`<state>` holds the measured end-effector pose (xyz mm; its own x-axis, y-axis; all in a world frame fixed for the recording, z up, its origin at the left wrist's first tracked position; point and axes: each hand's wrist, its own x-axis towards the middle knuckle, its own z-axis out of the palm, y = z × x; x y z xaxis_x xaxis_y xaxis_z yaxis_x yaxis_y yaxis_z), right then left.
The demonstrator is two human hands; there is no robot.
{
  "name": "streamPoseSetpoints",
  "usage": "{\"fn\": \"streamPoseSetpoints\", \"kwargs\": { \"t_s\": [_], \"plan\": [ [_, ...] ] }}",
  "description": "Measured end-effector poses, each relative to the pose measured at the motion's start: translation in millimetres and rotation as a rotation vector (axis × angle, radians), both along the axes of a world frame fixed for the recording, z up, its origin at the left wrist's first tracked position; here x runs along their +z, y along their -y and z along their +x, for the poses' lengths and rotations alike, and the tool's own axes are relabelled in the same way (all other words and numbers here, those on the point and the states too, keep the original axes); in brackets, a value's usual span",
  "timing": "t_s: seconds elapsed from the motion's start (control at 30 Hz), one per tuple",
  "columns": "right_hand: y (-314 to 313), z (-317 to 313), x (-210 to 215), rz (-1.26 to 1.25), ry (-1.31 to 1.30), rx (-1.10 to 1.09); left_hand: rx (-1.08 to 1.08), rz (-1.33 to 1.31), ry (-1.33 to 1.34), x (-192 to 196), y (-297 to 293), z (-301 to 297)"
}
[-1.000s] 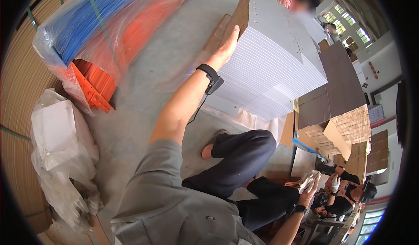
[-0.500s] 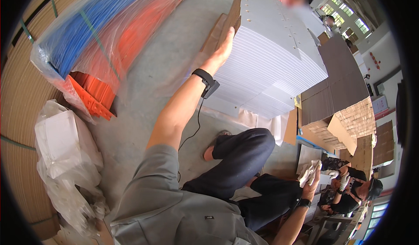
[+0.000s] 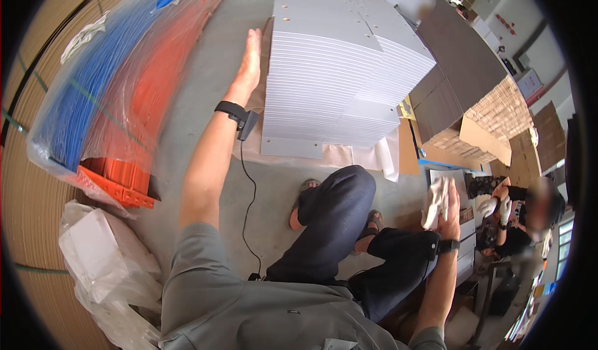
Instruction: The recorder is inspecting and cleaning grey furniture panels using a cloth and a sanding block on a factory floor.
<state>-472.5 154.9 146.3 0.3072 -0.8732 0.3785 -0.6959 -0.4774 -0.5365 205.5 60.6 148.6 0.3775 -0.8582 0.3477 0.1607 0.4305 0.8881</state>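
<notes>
A tall stack of grey flat panels [image 3: 336, 88] with small holes stands in front of me. Beside its left side my left hand [image 3: 250, 63] is raised with straight fingers, holding nothing; a narrow gap seems to separate it from the stack. My right hand [image 3: 451, 216], out to the right past my knee, holds crumpled white cloth gloves [image 3: 437, 202] against its palm and fingers. Both wrists wear black bands; the left one carries a small device [image 3: 247, 124] with a cable hanging down.
Left of me lie plastic-wrapped blue and orange metal beams [image 3: 118, 179] and a white box in plastic [image 3: 93, 244]. Brown cardboard stacks [image 3: 473, 82] stand right of the panels. A co-worker's gloved hands [image 3: 495, 208] are close by on the right. Pale sheeting [image 3: 389, 154] lies under the panels.
My left hand has come away from the brown board at the stack's left side. The view has swung so the stack sits further left. The gloves are still in my right hand.
</notes>
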Motion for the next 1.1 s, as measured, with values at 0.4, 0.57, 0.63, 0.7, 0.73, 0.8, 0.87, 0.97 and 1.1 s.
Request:
{"fn": "streamPoseSetpoints", "kwargs": {
  "t_s": [0.4,0.57,0.63,0.7,0.73,0.8,0.87,0.97,1.1],
  "plan": [
    [125.7,239.7,51.3,0.340,0.195,0.181,-0.004,0.101,-0.080,50.9,-6.6,-32.3],
    [155.8,278.8,4.1,0.371,0.166,0.226,0.058,0.134,-0.083,46.0,-12.9,-38.0],
    [165.8,287.0,-5.9,0.413,0.203,0.268,0.069,0.133,-0.083,45.5,-14.1,-40.2],
    [165.0,296.1,-4.0,0.445,0.260,0.294,0.078,0.133,-0.084,43.2,-16.2,-42.2],
    [164.4,300.1,-2.8,0.472,0.312,0.316,0.085,0.127,-0.091,42.2,-16.9,-43.1],
    [167.5,308.1,-7.9,0.484,0.319,0.323,0.087,0.113,-0.065,38.6,-19.2,-42.1],
    [168.3,314.3,-10.3,0.493,0.323,0.326,0.086,0.097,-0.044,35.5,-20.7,-42.4],
    [166.2,317.6,-12.3,0.635,0.448,0.371,0.078,0.109,-0.067,32.8,-20.8,-45.6],
    [161.2,320.8,-9.4,0.626,0.449,0.349,0.107,0.097,-0.031,34.0,-23.7,-50.3]
  ]
}}
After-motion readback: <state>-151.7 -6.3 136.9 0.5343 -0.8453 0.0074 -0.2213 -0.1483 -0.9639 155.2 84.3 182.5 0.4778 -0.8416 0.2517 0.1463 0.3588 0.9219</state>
